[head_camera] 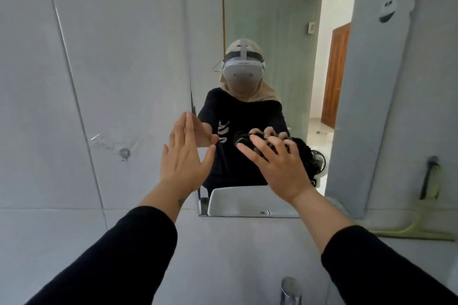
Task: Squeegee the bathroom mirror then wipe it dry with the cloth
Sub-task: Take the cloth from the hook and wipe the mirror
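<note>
The bathroom mirror (272, 20) hangs on the grey tiled wall straight ahead. My right hand (277, 163) presses a dark cloth (301, 147) flat against the lower middle of the glass, fingers spread over it. My left hand (184, 156) lies open with its fingertips on the mirror's left edge, holding nothing. A pale green squeegee (431, 208) leans against the wall to the right of the mirror, its blade resting on the ledge, well apart from both hands.
A chrome tap (291, 290) rises at the bottom centre, below my arms. A metal wall fixing (124, 153) sits on the tile left of the mirror. A white holder (387, 8) is stuck high on the right wall.
</note>
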